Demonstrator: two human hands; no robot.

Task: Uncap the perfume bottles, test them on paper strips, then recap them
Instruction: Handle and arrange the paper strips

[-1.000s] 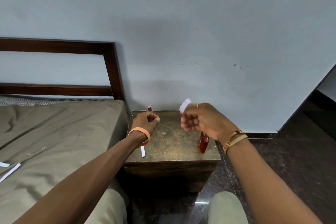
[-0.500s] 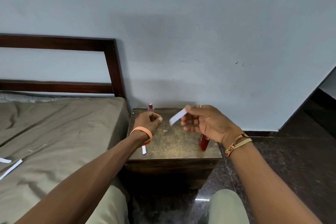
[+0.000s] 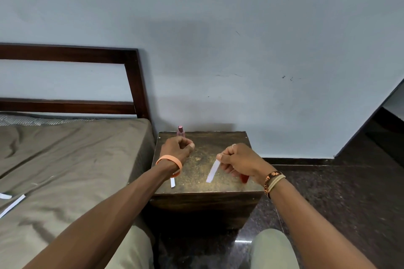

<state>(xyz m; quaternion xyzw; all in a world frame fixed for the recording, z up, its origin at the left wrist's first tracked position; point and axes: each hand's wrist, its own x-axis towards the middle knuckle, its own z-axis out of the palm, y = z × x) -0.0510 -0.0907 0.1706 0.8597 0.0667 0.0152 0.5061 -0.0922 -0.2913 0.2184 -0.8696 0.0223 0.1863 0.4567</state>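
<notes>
A small pink perfume bottle (image 3: 180,132) stands at the back left of the wooden bedside table (image 3: 203,188). My left hand (image 3: 177,148) is just in front of it with curled fingers, hiding its lower part; what the hand holds cannot be told. My right hand (image 3: 240,162) pinches the top of a white paper strip (image 3: 212,170), which hangs down over the middle of the table. Under the right hand a red perfume bottle (image 3: 244,178) shows only in part. Another paper strip (image 3: 172,182) lies on the table by my left wrist.
A bed (image 3: 65,170) with an olive sheet and a dark wooden headboard (image 3: 135,85) adjoins the table on the left; two more paper strips (image 3: 13,204) lie on it. A pale wall rises behind. Dark polished floor (image 3: 328,192) lies to the right. My knees are below the table's front.
My right hand has come down and moved right, and the strip has swung from pointing up to hanging down over the table. The left hand has stayed by the pink bottle.
</notes>
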